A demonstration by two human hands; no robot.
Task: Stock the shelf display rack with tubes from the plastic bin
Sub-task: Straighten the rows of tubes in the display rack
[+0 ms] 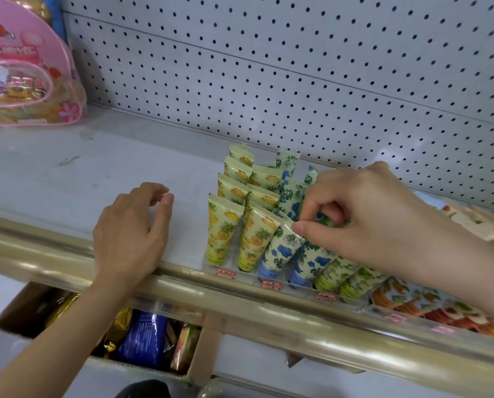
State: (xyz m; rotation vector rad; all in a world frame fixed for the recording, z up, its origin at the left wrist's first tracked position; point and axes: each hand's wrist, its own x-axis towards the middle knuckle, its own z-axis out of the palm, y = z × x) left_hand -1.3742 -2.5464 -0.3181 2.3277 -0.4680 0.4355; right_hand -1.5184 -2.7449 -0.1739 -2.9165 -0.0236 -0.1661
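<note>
Before the pegboard-backed shelf (pixel 82 173), my right hand (pixel 363 214) pinched a blue-flowered tube (pixel 280 248) at centre frame, seating it in the rack (pixel 241 275), while my empty, loosely curled left hand (pixel 131 234) steadied me lower left.

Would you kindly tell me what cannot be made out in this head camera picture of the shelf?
- Plastic bin: not in the head view at all.
- Green tube: mostly hidden inside the right hand, so its design is unclear.
- Price labels on the display rack: print too small and blurred to read.
- Orange-patterned tubes: covered by the right forearm and cut off by the right edge.
- Cardboard box below: contents partly hidden by the shelf rail.
</note>
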